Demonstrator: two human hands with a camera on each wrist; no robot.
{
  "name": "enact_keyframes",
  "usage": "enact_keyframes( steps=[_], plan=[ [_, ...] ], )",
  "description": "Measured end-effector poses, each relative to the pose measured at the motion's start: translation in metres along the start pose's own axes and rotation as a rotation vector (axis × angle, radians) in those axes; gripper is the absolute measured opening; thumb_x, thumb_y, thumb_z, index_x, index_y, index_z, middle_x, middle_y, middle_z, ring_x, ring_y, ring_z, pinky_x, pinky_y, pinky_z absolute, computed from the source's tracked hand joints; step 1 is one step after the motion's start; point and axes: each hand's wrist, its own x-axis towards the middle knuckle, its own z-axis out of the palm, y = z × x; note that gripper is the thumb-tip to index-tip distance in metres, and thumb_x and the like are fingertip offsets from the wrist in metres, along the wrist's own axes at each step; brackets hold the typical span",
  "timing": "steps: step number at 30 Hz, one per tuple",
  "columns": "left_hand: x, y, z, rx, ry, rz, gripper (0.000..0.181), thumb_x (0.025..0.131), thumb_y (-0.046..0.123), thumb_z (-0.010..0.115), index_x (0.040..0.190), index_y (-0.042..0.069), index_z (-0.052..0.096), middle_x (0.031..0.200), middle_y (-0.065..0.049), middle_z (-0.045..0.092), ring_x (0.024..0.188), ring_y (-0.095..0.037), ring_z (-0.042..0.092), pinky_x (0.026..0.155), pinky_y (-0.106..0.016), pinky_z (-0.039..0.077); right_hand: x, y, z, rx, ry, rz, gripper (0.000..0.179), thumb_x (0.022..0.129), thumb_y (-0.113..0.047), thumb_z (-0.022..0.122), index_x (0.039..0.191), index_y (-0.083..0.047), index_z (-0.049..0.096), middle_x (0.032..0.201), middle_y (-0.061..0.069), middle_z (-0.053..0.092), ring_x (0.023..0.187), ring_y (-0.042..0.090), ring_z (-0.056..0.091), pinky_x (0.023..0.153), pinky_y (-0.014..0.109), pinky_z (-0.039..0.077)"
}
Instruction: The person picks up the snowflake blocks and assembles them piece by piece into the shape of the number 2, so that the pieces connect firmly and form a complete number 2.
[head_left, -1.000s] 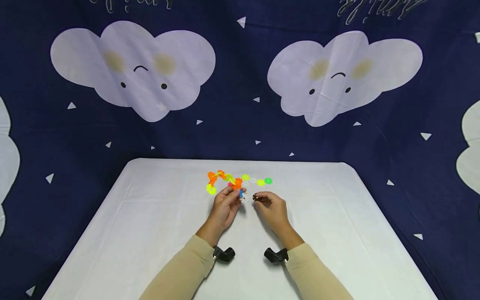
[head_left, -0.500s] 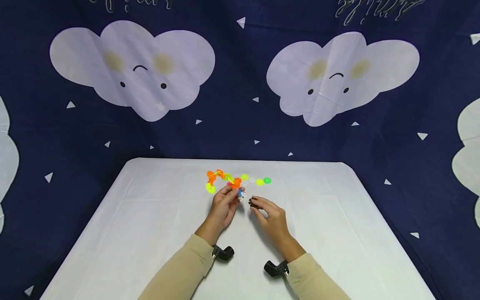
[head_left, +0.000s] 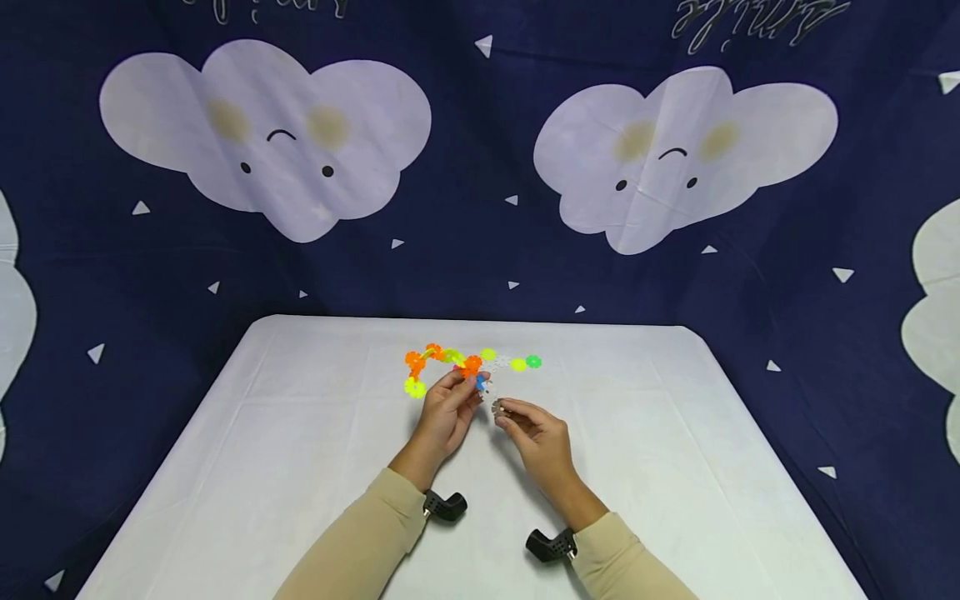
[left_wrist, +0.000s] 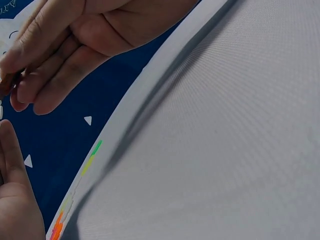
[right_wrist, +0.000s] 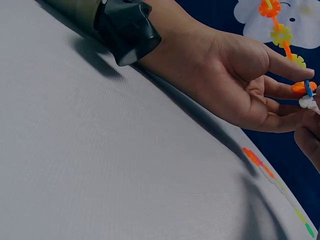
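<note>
A chain of notched discs (head_left: 415, 360) is held between the thumb and fingers of the left hand (head_left: 450, 412), raised above the white table (head_left: 315, 483). A brown disc (head_left: 497, 409) is pinched by the right hand (head_left: 542, 437), which has been lowered and brought inward over the past second. The chain's far end is now tipped slightly lower. The disc is thus placed nearer the chain's white piece (right_wrist: 307, 102); whether contact is made cannot be told, and joining is judged incomplete. The second row of discs (head_left: 518, 365) is left undisturbed on the table.
</note>
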Motion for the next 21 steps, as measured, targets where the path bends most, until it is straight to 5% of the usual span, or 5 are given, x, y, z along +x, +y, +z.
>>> enact_keyframes(
  steps=[9, 16, 21],
  plan=[
    [-0.0022, -0.0002, 0.0, -0.016, -0.067, 0.005, 0.023, 0.108, -0.007, 0.051, 0.107, 0.006, 0.07, 0.113, -0.013, 0.075, 0.108, -0.02, 0.07, 0.094, -0.027, 0.057, -0.0037, 0.0051, 0.0012, 0.202, -0.034, 0.045, 0.03, 0.092, 0.026, 0.062, 0.122, 0.022, 0.063, 0.114, 0.037, 0.068, 0.097, 0.037, 0.074, 0.084, 0.04, 0.062],
    [-0.0037, 0.0004, -0.0001, -0.036, -0.098, 0.004, 0.028, 0.109, -0.008, 0.048, 0.109, 0.007, 0.071, 0.115, -0.013, 0.075, 0.108, -0.02, 0.07, 0.095, -0.028, 0.057, -0.0044, 0.0006, 0.0028, 0.212, -0.031, 0.097, 0.029, 0.096, 0.022, 0.06, 0.125, 0.02, 0.062, 0.115, 0.035, 0.068, 0.094, 0.047, 0.072, 0.087, 0.042, 0.061],
    [-0.0026, 0.0, -0.0005, -0.044, -0.091, 0.01, 0.027, 0.109, -0.007, 0.047, 0.109, 0.007, 0.07, 0.114, -0.014, 0.075, 0.107, -0.019, 0.07, 0.094, -0.027, 0.057, -0.0039, 0.0027, 0.0021, 0.209, -0.007, 0.072, 0.03, 0.097, 0.023, 0.059, 0.126, 0.019, 0.062, 0.117, 0.036, 0.067, 0.094, 0.04, 0.074, 0.087, 0.042, 0.061]
  ],
)
